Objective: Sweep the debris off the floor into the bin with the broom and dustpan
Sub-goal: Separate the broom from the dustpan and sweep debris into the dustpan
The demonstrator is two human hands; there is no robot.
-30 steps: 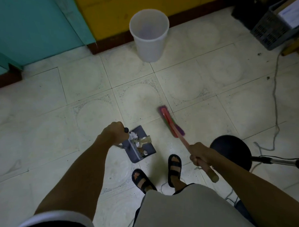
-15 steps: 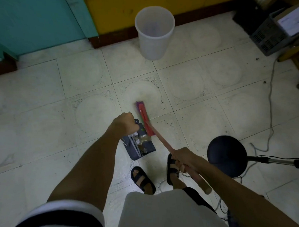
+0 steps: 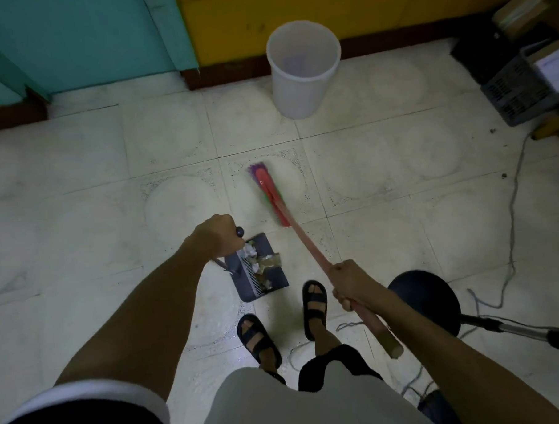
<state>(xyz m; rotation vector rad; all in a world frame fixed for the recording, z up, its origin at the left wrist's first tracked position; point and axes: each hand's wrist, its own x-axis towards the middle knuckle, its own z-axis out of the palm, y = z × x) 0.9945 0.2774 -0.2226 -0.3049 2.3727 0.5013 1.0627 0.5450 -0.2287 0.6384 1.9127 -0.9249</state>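
My left hand grips the upright handle of a dark grey dustpan held just in front of my feet. Crumpled paper and brownish debris lie in the pan. My right hand grips the reddish handle of the broom. Its red head with purple bristles is over the tile beyond the pan, blurred by motion. The white bin stands upright near the yellow wall, well beyond the broom.
A black round stool with a chrome leg stands at my right. Grey cables trail over the floor on the right. A grey crate and boxes fill the far right corner. A teal door is at upper left.
The broom head swung left toward the pan, then forward and right again. The dustpan stayed in my left hand. The bin now sits lower and nearer in view.
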